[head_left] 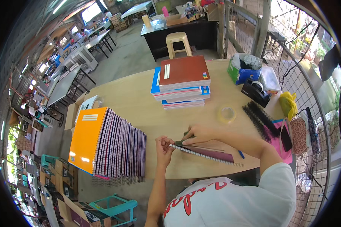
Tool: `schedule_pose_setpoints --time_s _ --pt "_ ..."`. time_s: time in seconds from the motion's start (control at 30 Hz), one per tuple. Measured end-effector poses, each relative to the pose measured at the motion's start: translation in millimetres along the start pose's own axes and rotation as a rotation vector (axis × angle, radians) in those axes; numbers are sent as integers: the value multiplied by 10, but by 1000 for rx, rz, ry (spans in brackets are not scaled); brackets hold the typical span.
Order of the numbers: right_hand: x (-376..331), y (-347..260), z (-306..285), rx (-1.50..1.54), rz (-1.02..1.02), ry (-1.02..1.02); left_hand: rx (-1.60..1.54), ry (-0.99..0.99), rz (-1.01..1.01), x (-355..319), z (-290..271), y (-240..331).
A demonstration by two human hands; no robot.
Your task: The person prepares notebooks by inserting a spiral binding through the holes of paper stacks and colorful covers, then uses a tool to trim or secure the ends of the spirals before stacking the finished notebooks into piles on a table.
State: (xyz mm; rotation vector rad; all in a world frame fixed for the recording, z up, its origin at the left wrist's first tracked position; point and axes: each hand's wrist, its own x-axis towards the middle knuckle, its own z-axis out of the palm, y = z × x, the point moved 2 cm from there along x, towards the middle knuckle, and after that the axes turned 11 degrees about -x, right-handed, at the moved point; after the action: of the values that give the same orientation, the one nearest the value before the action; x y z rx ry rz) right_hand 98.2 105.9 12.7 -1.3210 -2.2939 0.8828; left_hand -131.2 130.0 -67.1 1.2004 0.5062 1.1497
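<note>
A maroon-covered spiral notebook (219, 156) stands nearly edge-on near the table's front edge, its light coil (197, 154) running along the spine. The coil sticks out past the notebook's right end. My left hand (164, 148) is closed, with its fingertips pinched at the left end of the coil. Just to the right, my right hand (201, 134) grips a small dark green tool (180, 143) against that same end. My fingers cover much of the tool, so its exact kind cannot be told. A blue pen (241, 154) lies beside my right forearm.
A tall row of spiral notebooks with an orange cover (88, 132) stands at the left. Farther back is a notebook stack (185, 73). On the right are clear tape (227, 114), a tape dispenser (256, 92), black coils (259, 119) and a box (244, 72).
</note>
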Motion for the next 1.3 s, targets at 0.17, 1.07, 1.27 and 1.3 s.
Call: schedule_pose_setpoints --time_s 0.17,1.07,1.27,1.3 --pt "128 151 -47 -39 24 111 -65 1 -64 -33 -12 -66" --pt "-924 -612 -764 -671 -29 647 -387 -170 -85 177 137 -208" --pt "-30 -940 -572 -1093 -540 378 -447 -89 -144 108 38 -278" --pt "32 -956 -579 -1092 -546 377 -455 -65 -180 95 28 -276"
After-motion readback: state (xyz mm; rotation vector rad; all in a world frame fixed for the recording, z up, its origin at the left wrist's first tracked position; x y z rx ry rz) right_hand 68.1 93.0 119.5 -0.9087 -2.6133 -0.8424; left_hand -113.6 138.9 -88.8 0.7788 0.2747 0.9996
